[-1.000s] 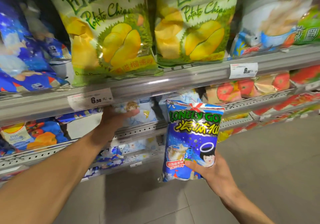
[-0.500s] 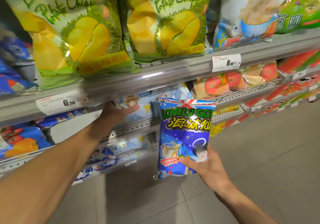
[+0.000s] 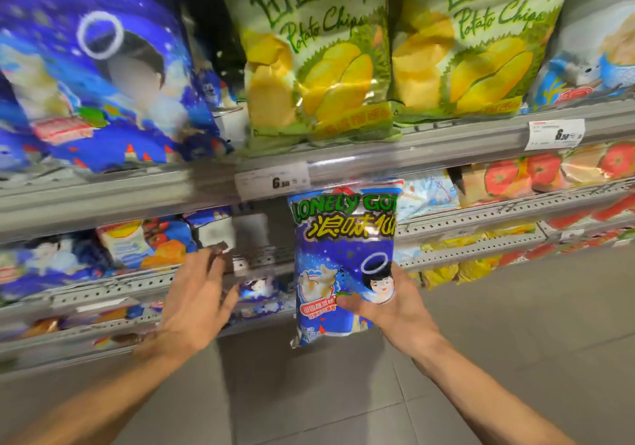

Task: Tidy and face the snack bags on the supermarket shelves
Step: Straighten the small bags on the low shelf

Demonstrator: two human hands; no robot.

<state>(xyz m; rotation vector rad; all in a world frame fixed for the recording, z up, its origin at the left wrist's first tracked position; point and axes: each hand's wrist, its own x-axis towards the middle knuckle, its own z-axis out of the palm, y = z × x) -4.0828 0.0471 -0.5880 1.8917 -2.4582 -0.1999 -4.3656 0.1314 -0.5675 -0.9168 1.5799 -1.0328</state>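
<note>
Right hand (image 3: 388,302) is gripping a blue snack bag (image 3: 340,259) by its lower half, thumb pressing across the front near the cartoon face, other fingers hidden behind the pack. Bag is standing upright w/ the printed side facing out toward the person, prob. so the label can be checked before it goes back face-forward. Its top edge is sitting just under the price tag (image 3: 273,180) on the shelf rail (image 3: 412,156), above the hand, and the bottom seam is hanging below the palm, free of any shelf.

Left hand (image 3: 201,295) is reaching toward the lower shelf (image 3: 137,285), fingers spread and relaxed, holding nothing; fingertips are near the shelf lip and just beside a small pale-blue pack (image 3: 256,290) to its right. Contact can't be told, view is blurry there. Looks like it's being kept free to clear or steady a slot, as a guess.

Held bag is hanging to the right of the left hand, a clear gap btwn them. A larger, similarly printed blue bag (image 3: 99,77) is standing on the shelf above, up and left of both hands, beside two yellow-green chip bags (image 3: 319,63). Judging by the matching print, the blue section to the left seems a likely home for the held one.
</note>
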